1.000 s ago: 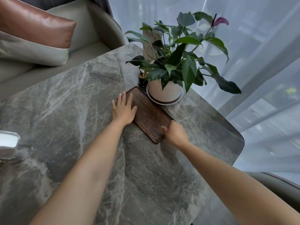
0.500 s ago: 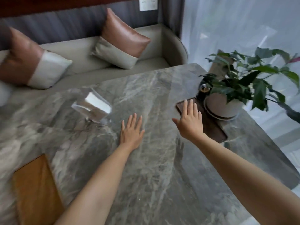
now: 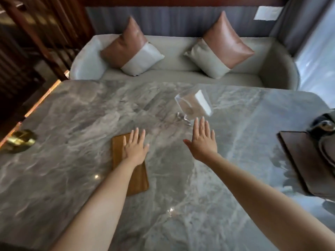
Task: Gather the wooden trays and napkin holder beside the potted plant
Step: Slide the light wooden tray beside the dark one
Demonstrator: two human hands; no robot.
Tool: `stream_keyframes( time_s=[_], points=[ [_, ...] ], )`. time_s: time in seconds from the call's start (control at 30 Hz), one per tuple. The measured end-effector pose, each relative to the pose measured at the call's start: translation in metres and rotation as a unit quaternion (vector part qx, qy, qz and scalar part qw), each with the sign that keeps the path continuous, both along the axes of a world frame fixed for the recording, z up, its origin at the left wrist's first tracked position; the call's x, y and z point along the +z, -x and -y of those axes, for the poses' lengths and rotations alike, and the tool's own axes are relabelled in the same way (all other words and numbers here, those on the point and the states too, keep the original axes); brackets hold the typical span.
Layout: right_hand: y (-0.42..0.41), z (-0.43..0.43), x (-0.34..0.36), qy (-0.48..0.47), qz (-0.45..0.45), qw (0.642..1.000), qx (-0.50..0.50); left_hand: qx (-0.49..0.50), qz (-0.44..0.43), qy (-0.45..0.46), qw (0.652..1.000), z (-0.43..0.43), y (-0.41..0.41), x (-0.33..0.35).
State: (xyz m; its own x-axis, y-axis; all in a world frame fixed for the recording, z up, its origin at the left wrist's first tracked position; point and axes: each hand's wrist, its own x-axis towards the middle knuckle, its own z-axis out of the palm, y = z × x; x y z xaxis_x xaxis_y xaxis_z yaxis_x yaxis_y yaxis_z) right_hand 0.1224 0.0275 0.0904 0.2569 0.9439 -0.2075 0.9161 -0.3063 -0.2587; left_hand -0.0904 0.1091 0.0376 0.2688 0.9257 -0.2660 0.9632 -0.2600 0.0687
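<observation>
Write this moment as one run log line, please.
left hand: open, flat on light wooden tray | right hand: open, near napkin holder | dark wooden tray: table's right edge

Soft daylight enters from the right; the surface point(image 3: 76, 160) shows small glare spots, motion blur throughout, and wide-angle bending at the edges.

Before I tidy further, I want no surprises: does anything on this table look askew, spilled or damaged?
No spill or damage shows. The light wooden tray lies mid-table under the left hand, apart from the dark tray at the right edge. The clear napkin holder looks tilted, though blur may exaggerate that.
</observation>
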Motion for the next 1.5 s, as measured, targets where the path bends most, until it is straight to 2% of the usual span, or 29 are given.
stream_keyframes(
  time_s=[0.23, 0.47, 0.67, 0.9, 1.03, 1.17, 1.37, 1.5],
  points=[
    [0.088, -0.004, -0.017, 0.050, -0.022, 0.998, 0.032, 0.051, -0.045, -0.009, 0.998, -0.015, 0.085, -0.016],
    [0.140, 0.007, -0.038, 0.117, -0.042, 0.992, 0.025, 0.043, -0.044, 0.021, 0.998, -0.045, 0.111, -0.031],
    [0.157, 0.014, -0.047, 0.193, -0.111, 0.973, -0.061, 0.041, -0.018, 0.062, 0.997, -0.080, 0.104, -0.034],
    [0.158, 0.021, -0.063, 0.261, -0.192, 0.934, -0.154, 0.029, 0.014, 0.049, 0.998, -0.098, 0.089, -0.043],
    [0.166, 0.024, -0.075, 0.243, -0.283, 0.896, -0.241, 0.030, 0.000, 0.039, 0.999, -0.100, 0.088, -0.047],
    [0.168, 0.026, -0.083, 0.207, -0.316, 0.876, -0.300, 0.036, -0.002, 0.028, 0.999, -0.098, 0.092, -0.050],
    [0.161, 0.033, -0.088, 0.166, -0.367, 0.836, -0.373, 0.086, 0.052, 0.058, 0.993, -0.090, 0.091, -0.048],
    [0.146, 0.041, -0.086, 0.133, -0.406, 0.813, -0.394, 0.101, 0.043, 0.042, 0.993, -0.079, 0.084, -0.042]
  ],
)
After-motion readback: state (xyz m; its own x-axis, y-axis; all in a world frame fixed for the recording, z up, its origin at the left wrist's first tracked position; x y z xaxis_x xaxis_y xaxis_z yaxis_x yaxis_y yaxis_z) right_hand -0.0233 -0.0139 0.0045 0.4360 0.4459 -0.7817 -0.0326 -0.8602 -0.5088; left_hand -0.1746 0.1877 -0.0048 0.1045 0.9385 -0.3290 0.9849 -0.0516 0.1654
